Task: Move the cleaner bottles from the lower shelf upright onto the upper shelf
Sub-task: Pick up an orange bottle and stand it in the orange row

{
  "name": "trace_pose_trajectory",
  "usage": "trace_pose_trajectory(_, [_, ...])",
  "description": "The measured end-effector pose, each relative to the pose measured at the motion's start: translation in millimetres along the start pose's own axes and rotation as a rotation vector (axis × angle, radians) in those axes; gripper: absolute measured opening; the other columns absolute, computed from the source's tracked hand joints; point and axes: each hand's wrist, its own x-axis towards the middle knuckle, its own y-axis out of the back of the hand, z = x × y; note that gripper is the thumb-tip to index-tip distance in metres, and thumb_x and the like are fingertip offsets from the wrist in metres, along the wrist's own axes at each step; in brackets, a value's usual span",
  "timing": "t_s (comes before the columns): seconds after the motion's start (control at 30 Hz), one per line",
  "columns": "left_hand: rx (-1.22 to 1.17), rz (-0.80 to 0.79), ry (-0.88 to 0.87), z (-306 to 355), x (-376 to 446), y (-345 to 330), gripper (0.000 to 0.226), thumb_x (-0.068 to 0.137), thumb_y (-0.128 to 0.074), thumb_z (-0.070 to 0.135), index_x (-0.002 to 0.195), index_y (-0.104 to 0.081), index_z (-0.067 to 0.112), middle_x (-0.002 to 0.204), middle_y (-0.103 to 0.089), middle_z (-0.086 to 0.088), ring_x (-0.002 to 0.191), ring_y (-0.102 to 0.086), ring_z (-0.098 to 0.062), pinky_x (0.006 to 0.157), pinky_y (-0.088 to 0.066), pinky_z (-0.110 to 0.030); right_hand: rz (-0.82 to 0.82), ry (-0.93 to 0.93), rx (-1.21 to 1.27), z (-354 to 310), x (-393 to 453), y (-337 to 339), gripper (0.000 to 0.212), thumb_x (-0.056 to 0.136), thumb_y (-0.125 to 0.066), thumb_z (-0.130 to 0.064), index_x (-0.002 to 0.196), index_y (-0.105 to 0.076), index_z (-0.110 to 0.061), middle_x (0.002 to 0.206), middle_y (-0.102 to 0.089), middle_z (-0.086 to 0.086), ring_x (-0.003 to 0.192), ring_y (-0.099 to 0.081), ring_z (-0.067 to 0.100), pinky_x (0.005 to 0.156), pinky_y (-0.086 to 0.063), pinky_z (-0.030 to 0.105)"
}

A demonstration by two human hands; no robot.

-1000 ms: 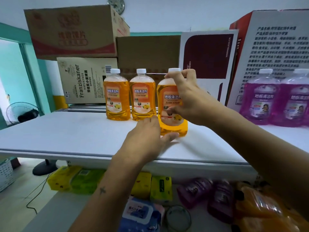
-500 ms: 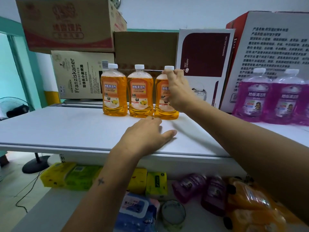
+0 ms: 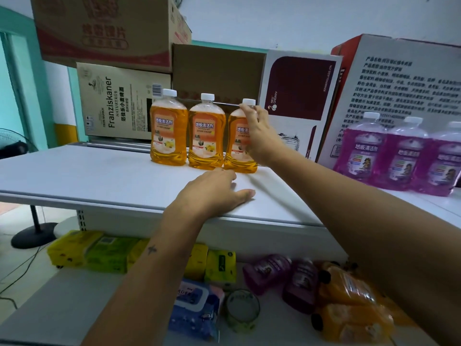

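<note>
1. The right hand [image 3: 258,138] is wrapped round the neck and shoulder of the third clear plastic bottle of orange floor cleaner with a white cap [image 3: 238,148], which stands upright on the white upper shelf [image 3: 99,181].
2. The left hand [image 3: 214,193] lies flat, fingers straight and palm down, on that shelf just in front of the bottles, grasping nothing.
3. To the left of the held bottle stand two more orange cleaner bottles, the middle one [image 3: 206,136] and the leftmost [image 3: 168,131]; the three form a tight row, sides touching or nearly so.
4. Further right on the same shelf stand upright purple cleaner bottles with white caps [image 3: 399,158].
5. Behind them all are stacked cardboard boxes [image 3: 119,106].
6. On the lower shelf [image 3: 62,308] purple bottles [image 3: 282,273] and orange bottles [image 3: 349,303] lie on their sides, beside yellow tissue packs [image 3: 104,253] and a blue wet-wipe pack [image 3: 194,310].
</note>
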Motion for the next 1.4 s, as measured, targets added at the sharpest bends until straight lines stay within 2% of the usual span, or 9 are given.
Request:
trace_pose_trajectory(0.13, [0.005,-0.004,-0.002,-0.2,-0.9,-0.1,0.067,0.090,-0.049,0.066,0.141,-0.048,0.021,0.145,-0.049,0.000,0.130,-0.045,-0.019,0.102,-0.042,-0.041,-0.085,-0.034,0.145,0.8,-22.6,12.8,0.104,0.090,-0.065,0.002,0.157,0.004,-0.038,0.164,0.020,0.008,0.152,-0.010,0.035,0.114,-0.036,0.043])
trace_pose_trajectory(0.33, [-0.110,-0.005,0.004,-2.3,-6.3,1.3,0.061,0.090,-0.052,0.063,0.140,-0.050,0.028,0.148,-0.048,0.006,0.130,-0.047,-0.014,0.107,-0.041,-0.043,-0.132,0.052,0.218,10.8,-94.4,48.8,0.084,0.093,-0.066,-0.024,0.157,-0.011,-0.037,0.165,-0.008,-0.002,0.151,-0.012,0.019,0.110,-0.014,0.029])
trace_pose_trajectory(0.47, [-0.259,0.025,-0.016,-2.2,-20.8,8.6,0.060,0.085,-0.051,0.062,0.135,-0.056,0.028,0.142,-0.054,0.007,0.116,-0.048,-0.005,0.094,-0.039,-0.032,-0.120,0.025,0.317,33.1,-159.9,73.5,0.056,0.099,-0.057,-0.030,0.151,-0.036,-0.029,0.159,-0.029,-0.006,0.146,-0.025,0.008,0.120,-0.026,0.032])
trace_pose_trajectory(0.6, [-0.345,0.231,-0.039,19.3,-38.4,-1.8,0.063,0.080,-0.047,0.061,0.131,-0.059,0.026,0.121,-0.063,0.008,0.113,-0.056,-0.013,0.091,-0.044,-0.035,-0.034,-0.132,0.624,63.8,-222.7,97.9,0.038,0.101,-0.053,-0.022,0.139,-0.054,-0.026,0.141,-0.052,-0.015,0.131,-0.047,0.001,0.100,-0.041,0.008])
trace_pose_trajectory(0.73, [-0.558,0.494,-0.171,67.0,-68.3,-36.3,0.034,0.093,-0.058,0.050,0.120,-0.064,0.030,0.106,-0.064,0.029,0.104,-0.059,0.007,0.086,-0.046,-0.026,0.122,-0.195,0.845,92.0,-276.7,122.3,0.032,0.100,-0.055,-0.024,0.130,-0.060,-0.035,0.131,-0.062,-0.017,0.126,-0.054,-0.001,0.099,-0.051,0.023])
trace_pose_trajectory(0.8, [-0.716,0.531,-0.298,105.7,-83.3,-53.4,0.026,0.095,-0.056,0.045,0.116,-0.066,0.032,0.111,-0.069,0.021,0.110,-0.063,-0.001,0.084,-0.052,-0.025,0.167,-0.229,0.937,105.7,-302.9,134.8,0.030,0.100,-0.055,-0.021,0.128,-0.062,-0.030,0.129,-0.065,-0.013,0.124,-0.057,0.006,0.100,-0.052,0.033])
trace_pose_trajectory(0.97, [-0.886,0.394,-0.575,207.7,-108.2,-106.3,0.024,0.098,-0.051,0.030,0.116,-0.066,0.030,0.114,-0.069,0.004,0.107,-0.066,-0.018,0.088,-0.050,-0.020,0.211,-0.372,1.028,145.8,-372.6,165.1,0.032,0.091,-0.059,-0.024,0.123,-0.066,-0.024,0.123,-0.069,-0.001,0.118,-0.063,0.020,0.099,-0.054,0.042])
trace_pose_trajectory(1.2, [-0.952,0.069,-0.487,313.1,-116.2,-197.8,0.029,0.088,-0.057,0.030,0.116,-0.064,0.033,0.109,-0.068,0.009,0.105,-0.066,-0.011,0.086,-0.050,-0.017,0.308,-0.639,0.731,215.1,-477.0,209.9,0.029,0.098,-0.059,-0.028,0.121,-0.062,-0.043,0.120,-0.064,-0.022,0.115,-0.058,-0.005,0.097,-0.053,0.022])
trace_pose_trajectory(1.4, [-0.869,0.013,-0.524,392.7,-133.0,-259.3,0.031,0.086,-0.058,0.033,0.117,-0.061,0.040,0.112,-0.062,0.023,0.105,-0.062,-0.003,0.085,-0.048,-0.014,0.329,-0.845,0.678,256.8,-560.8,240.6,0.030,0.096,-0.061,-0.035,0.115,-0.058,-0.060,0.116,-0.064,-0.029,0.111,-0.058,-0.010,0.091,-0.049,0.020])
